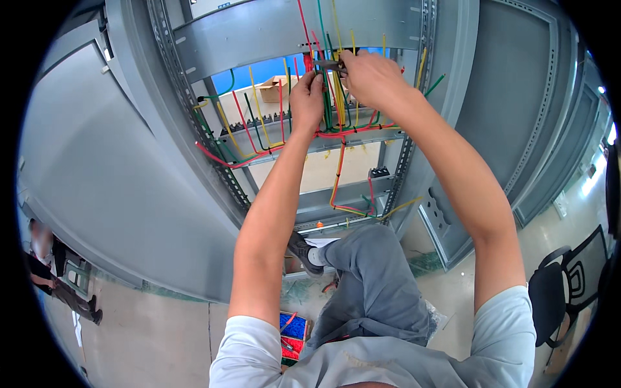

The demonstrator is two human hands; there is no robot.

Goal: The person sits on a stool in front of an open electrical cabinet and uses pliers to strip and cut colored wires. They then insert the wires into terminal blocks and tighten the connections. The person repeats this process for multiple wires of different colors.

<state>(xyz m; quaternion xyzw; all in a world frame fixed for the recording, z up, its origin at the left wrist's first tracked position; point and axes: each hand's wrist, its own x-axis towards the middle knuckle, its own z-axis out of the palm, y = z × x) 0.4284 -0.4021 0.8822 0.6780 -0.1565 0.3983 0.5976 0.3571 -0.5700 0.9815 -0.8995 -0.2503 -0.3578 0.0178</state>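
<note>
Both my hands meet at a bundle of wires (337, 107) inside a tall grey metal cabinet frame (446, 84). My left hand (307, 100) is closed, its fingertips pinched on a wire beside a short red piece (308, 63) that I cannot identify. In my right hand (372, 77) are dark metal pliers (331, 65), their jaws pointing left, close to my left fingertips. The hand hides their handles. Red, yellow and green wires stand up around both hands, and a red wire (304, 26) runs up across the top panel (233, 35).
Cabinet doors stand on the left (97, 168) and right (511, 84). A tied wire harness (341, 168) hangs below. On the floor lies a box of blue and red small parts (293, 326). A black chair (556, 291) stands at right; another person (58, 278) is at far left.
</note>
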